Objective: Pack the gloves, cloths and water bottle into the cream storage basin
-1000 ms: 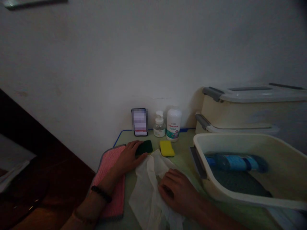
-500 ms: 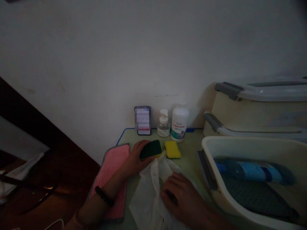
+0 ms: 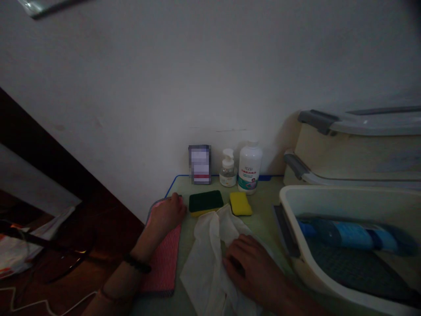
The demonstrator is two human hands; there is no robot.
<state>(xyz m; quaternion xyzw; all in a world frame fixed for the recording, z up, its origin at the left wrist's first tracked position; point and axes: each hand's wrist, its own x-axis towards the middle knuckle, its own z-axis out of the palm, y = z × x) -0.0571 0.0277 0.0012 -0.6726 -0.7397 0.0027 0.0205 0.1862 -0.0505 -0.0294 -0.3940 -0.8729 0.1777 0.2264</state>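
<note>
My left hand (image 3: 167,213) rests on the far end of a pink cloth (image 3: 163,263), fingers curled at its top edge; whether it grips the cloth is hard to see. Just right of it lies a dark green scouring sponge with a yellow base (image 3: 205,202), free of the hand. My right hand (image 3: 253,265) lies palm down on a crumpled white cloth (image 3: 205,254), fingers bent and pressing it to the table. A yellow sponge (image 3: 240,203) sits beyond the white cloth.
At the wall stand a small card box (image 3: 200,164), a pump bottle (image 3: 228,174) and a white bottle (image 3: 250,166). A cream basin (image 3: 315,195) holding a blue bottle (image 3: 348,232) sits right, with lidded storage bins (image 3: 355,145) behind. Dark floor with clutter lies left.
My left hand let go of the green sponge, which now lies flat on the table, and moved left onto the pink cloth. My right hand stayed on the white cloth.
</note>
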